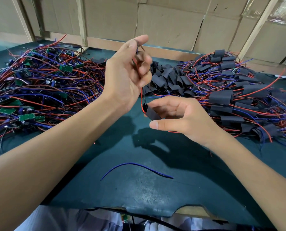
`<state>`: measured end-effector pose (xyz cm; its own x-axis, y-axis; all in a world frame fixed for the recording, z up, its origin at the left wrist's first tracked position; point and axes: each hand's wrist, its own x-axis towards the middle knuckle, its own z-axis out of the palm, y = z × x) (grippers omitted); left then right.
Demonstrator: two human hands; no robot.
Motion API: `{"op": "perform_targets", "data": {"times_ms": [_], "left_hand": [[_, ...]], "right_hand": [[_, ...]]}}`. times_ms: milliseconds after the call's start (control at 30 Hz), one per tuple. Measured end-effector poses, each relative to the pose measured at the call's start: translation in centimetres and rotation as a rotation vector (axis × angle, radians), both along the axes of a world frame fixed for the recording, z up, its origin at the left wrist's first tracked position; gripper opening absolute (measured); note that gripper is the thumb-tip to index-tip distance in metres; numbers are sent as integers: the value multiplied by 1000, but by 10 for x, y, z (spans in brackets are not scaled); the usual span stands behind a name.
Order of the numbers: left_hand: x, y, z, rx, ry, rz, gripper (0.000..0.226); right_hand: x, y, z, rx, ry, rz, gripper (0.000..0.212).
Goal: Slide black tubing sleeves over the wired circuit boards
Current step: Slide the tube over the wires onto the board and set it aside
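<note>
My left hand (127, 75) is raised above the table, fingers pinched on the upper ends of red and dark wires. The red wire (141, 99) hangs down from it into a black tubing sleeve (151, 112). My right hand (180, 115) holds that sleeve between thumb and fingers, lower and to the right. A board inside the sleeve is hidden. A heap of bare green circuit boards with red and blue wires (39, 87) lies at the left. Loose black sleeves (169, 80) are piled behind my hands. Sleeved boards with wires (239, 97) are heaped at the right.
A loose blue wire (135, 167) lies on the dark green table mat (139, 189) near me. Cardboard walls with wooden battens (172, 22) close off the far side. The mat's torn front edge (180, 212) is just above my lap.
</note>
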<state>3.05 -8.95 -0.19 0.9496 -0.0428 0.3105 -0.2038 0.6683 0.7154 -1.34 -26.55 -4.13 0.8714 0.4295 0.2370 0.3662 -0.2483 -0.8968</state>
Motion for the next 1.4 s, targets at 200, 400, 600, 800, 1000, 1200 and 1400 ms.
{"op": "perform_targets", "data": {"times_ms": [200, 400, 600, 800, 1000, 1200, 1400], "left_hand": [[-1, -5, 0, 22, -2, 105, 27], [-1, -7, -2, 103, 20, 229, 28], [-5, -16, -5, 23, 13, 156, 24], [-9, -30, -18, 333, 50, 99, 22], [-3, -27, -23, 500, 61, 165, 14], [1, -22, -28, 453, 127, 98, 7], [-1, -22, -27, 440, 122, 62, 11]], "right_hand": [[4, -3, 1, 73, 92, -6, 42], [8, -3, -1, 105, 131, -28, 23], [11, 0, -6, 155, 71, -121, 21], [13, -1, -2, 212, -134, -333, 30], [12, -8, 1, 16, -369, -494, 36], [17, -15, -2, -200, -519, -560, 47], [21, -24, -3, -299, -608, -582, 47]]}}
